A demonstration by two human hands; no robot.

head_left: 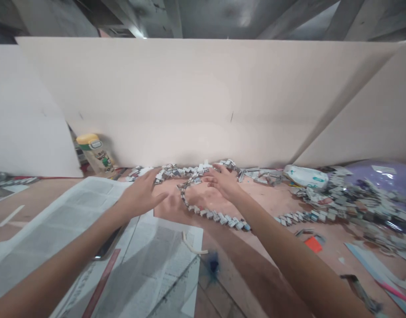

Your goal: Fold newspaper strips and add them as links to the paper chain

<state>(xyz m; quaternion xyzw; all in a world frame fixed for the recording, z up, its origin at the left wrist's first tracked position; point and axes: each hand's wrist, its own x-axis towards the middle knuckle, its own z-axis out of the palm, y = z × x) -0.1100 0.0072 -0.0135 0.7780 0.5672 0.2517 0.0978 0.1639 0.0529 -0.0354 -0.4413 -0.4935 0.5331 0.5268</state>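
Observation:
A long chain of folded paper links (212, 215) curls across the tabletop near the back wall. My left hand (141, 194) reaches over its left end, fingers spread and slightly blurred, and appears to hold nothing. My right hand (222, 180) rests on the chain's far loop, with the fingertips touching the links. Both forearms stretch forward from the near edge.
Newspaper sheets (73, 221) cover the table's left side. A heap of loose folded links (355, 198) lies at the right by a purple bag (388, 176). A yellow-lidded bottle (96, 152) stands at the back left. White boards (203, 101) wall in the table.

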